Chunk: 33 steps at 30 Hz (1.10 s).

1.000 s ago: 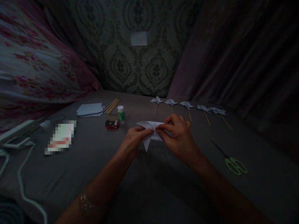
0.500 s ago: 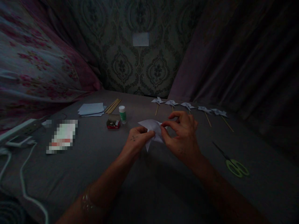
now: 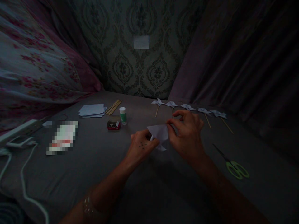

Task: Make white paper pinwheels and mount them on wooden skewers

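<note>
A partly folded white paper pinwheel (image 3: 160,133) is held up in front of me, its blades curled. My left hand (image 3: 142,144) is closed on its left side, thumb across the front and the other fingers mostly behind. On the right, my right hand (image 3: 187,133) pinches thumb and forefinger together at the upper right edge of the paper. Whether a small pin is also between those fingertips cannot be made out. Beyond my hands lies a row of several finished pinwheels (image 3: 158,102) on thin sticks.
Green-handled scissors (image 3: 237,169) lie at right. Behind my left hand stand a glue stick (image 3: 123,116) and a small red box of metal pins (image 3: 113,125). Wooden sticks (image 3: 113,107) and a paper stack (image 3: 92,110) lie farther back. A power strip (image 3: 35,127) with a white cable is at left.
The paper pinwheel has turned in my left hand and moved slightly right. My right hand's pinch has gone from the paper's middle outward to its right edge.
</note>
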### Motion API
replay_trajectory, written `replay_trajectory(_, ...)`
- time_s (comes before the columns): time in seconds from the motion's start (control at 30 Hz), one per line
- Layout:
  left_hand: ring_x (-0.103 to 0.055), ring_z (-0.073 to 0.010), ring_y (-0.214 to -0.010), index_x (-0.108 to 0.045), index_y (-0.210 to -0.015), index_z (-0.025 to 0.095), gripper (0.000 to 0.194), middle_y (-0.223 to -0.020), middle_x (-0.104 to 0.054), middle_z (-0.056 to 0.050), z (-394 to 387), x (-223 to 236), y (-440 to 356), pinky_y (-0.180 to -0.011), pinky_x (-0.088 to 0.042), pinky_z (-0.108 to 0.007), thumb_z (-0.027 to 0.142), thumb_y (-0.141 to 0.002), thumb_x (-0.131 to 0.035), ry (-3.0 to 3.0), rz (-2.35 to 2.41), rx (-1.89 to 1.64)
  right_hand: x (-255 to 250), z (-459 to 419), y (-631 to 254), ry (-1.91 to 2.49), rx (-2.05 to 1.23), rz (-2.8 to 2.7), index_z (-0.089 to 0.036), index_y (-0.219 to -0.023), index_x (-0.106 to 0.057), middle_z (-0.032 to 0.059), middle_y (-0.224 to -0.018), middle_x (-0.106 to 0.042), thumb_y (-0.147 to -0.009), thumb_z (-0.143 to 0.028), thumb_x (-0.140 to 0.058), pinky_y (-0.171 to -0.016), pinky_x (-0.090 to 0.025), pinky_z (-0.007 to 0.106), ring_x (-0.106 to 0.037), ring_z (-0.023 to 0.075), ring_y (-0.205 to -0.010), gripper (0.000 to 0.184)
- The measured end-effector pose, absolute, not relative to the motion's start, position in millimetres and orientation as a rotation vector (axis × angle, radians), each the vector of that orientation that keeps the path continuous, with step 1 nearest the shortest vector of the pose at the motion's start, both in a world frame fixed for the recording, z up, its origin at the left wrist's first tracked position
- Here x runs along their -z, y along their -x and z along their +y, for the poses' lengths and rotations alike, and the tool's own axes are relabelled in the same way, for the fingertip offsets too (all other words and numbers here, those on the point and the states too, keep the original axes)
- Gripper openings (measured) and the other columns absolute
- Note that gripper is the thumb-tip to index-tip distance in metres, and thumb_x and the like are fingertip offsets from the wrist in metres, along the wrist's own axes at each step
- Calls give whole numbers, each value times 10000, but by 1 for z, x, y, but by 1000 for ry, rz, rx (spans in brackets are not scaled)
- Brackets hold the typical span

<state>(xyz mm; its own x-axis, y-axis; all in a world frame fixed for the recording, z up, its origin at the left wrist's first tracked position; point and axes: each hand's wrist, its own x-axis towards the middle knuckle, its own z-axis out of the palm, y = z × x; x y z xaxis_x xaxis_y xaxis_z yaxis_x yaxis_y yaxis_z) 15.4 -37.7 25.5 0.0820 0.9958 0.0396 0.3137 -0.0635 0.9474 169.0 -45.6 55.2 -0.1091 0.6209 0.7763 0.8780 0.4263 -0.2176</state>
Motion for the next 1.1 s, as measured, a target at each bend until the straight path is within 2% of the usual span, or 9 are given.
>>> replay_trajectory(0.13,-529,-139,-574,-658,-665,146,169,-615,-598,-8,-34,-25,-15,-515,-359,-229,286,-622,-574,-1540,1375,-1025,-59,-35,-181,1238,46,-1722,-242,-777,-690,62,-932,-576,-816,-252,-540,-811,-428,426,-542,228,-914,156)
replay_trajectory(0.23,-565,-154,-600,-670,-697,139,179,-665,-638,-27,-33,-28,-15,-534,-391,-237,272,-620,-577,-1410,1275,-1024,-63,-30,-188,1230,-43,-1633,-237,-793,-708,69,-954,-577,-810,-305,-552,-871,-426,432,-551,230,-961,171)
replay_trajectory(0.37,-554,-151,-578,-645,-635,142,148,-625,-622,-25,-36,-35,-17,-512,-383,-234,281,-616,-597,-1340,1261,-1062,-64,-30,-190,1202,-235,-1690,-226,-711,-707,70,-1004,-581,-808,-355,-562,-888,-422,441,-557,231,-988,218)
replay_trajectory(0.57,-480,-117,-501,-611,-567,163,139,-526,-548,14,-39,-39,-19,-469,-336,-220,288,-627,-616,-1367,1281,-1097,-55,-29,-182,1299,-6,-1698,-243,-767,-718,79,-1061,-584,-773,-281,-595,-905,-395,501,-519,266,-1022,129)
replay_trajectory(0.77,-484,-116,-518,-627,-576,158,149,-557,-569,11,-41,-42,-21,-492,-350,-226,299,-623,-627,-1441,1304,-1110,-50,-28,-180,1294,27,-1696,-261,-764,-723,74,-1038,-598,-770,-264,-594,-891,-405,508,-523,265,-1012,130)
replay_trajectory(0.93,-512,-132,-568,-639,-591,161,122,-580,-591,7,-44,-44,-24,-537,-383,-229,275,-629,-617,-1533,1327,-1122,-51,-25,-183,1333,-48,-1641,-235,-883,-710,91,-1054,-601,-742,-273,-609,-920,-397,487,-523,266,-1050,178)
replay_trajectory(1.1,-556,-158,-647,-663,-646,161,128,-670,-643,-16,-43,-43,-24,-581,-407,-238,272,-642,-601,-1565,1295,-1102,-55,-18,-190,1290,-345,-1604,-203,-687,-670,65,-984,-646,-706,-252,-610,-873,-434,404,-591,208,-940,79)
